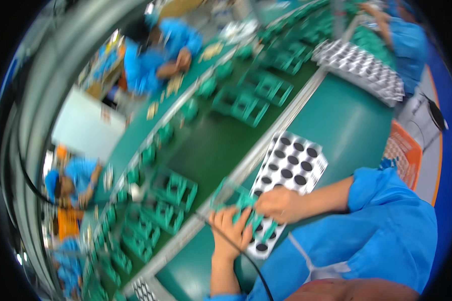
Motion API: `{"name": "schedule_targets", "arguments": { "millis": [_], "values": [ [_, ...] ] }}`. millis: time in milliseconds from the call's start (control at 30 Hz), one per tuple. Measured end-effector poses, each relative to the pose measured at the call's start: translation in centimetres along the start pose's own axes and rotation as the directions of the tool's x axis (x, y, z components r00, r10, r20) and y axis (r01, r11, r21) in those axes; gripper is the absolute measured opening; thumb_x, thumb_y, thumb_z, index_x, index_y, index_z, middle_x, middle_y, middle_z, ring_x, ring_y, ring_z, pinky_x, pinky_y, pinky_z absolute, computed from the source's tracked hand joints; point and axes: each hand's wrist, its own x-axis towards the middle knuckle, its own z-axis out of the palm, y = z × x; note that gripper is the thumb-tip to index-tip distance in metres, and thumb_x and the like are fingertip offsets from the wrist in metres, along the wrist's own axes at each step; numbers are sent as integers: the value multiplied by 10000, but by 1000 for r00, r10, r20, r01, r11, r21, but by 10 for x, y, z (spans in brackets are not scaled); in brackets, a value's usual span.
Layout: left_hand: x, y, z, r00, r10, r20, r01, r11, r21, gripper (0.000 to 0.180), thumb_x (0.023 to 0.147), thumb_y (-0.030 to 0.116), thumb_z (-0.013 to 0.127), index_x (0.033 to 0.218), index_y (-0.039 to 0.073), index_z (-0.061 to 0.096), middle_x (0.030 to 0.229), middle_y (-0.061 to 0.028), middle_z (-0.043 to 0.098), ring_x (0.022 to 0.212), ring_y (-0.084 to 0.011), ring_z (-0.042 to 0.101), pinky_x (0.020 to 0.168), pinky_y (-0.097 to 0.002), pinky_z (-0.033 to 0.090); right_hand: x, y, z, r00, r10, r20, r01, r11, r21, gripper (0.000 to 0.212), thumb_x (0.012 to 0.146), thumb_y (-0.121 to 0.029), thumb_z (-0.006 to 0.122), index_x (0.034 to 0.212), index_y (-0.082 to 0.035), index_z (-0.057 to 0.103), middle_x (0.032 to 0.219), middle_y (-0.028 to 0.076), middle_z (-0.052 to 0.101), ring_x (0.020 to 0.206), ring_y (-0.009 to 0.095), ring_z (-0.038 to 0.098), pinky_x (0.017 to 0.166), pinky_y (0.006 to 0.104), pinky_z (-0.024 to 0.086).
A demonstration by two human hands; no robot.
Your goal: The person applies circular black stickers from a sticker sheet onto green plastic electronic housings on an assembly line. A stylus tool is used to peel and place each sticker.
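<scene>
A green plastic frame (245, 200) lies partly over a white sheet of round black stickers (297, 163) on the green work surface before me. My left hand (230, 232) holds the near left side of this frame, its fingers bent over the edge. Over the frame's right part, my right hand (281, 204) has its fingers pinched together. Whatever may be between those fingertips is too small and blurred to make out. The hands almost meet, and a part of the sheet shows below them.
A conveyor belt (201, 145) carrying several green frames (243, 104) runs diagonally beyond a metal rail. More sticker sheets (359, 70) stand at the far right, above an orange basket (404, 153). A black cable (241, 251) crosses near my left wrist. Co-workers in blue sit across the belt.
</scene>
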Motion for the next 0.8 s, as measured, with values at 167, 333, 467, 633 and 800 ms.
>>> {"name": "schedule_targets", "arguments": {
  "millis": [167,333,467,633,800],
  "values": [
    [-5,11,-6,992,-22,123,12,997,83,462,780,288,553,1189,74,573,1143,-178,503,1075,-358,452,933,-509,311,1,-17,-7,998,61,-11,-61,998,-31,118,844,-161,579,789,-70,527,727,82,515,662,252,588,506,348,478],
    [-19,-6,14,986,90,-138,-66,983,171,446,714,348,564,1084,120,667,960,-123,551,846,-330,470,778,-432,357,11,-18,-12,983,60,-176,17,913,408,131,920,-145,522,979,-33,558,927,87,602,779,228,618,671,313,490],
    [-15,-31,3,965,-96,246,228,773,-592,490,831,314,550,1272,123,454,1196,-111,502,1093,-301,451,913,-433,366,77,-5,-41,994,106,-21,-106,994,39,160,892,-129,498,1034,-120,572,958,62,629,795,242,641,670,364,493],
    [-2,-36,0,959,-106,264,269,638,-721,516,840,297,554,1298,112,407,1244,-118,496,1158,-301,451,955,-438,366,191,23,-20,913,227,338,-104,933,-344,394,836,-95,513,1221,-174,530,943,37,671,880,267,638,718,395,492],
    [2,-32,10,996,17,-83,-51,902,-429,499,744,292,587,1169,48,493,1118,-156,537,1038,-328,494,903,-448,386,206,52,3,924,115,365,-17,965,-263,561,812,-120,541,1351,-210,412,924,9,687,872,263,645,729,407,491]
  ]
}}
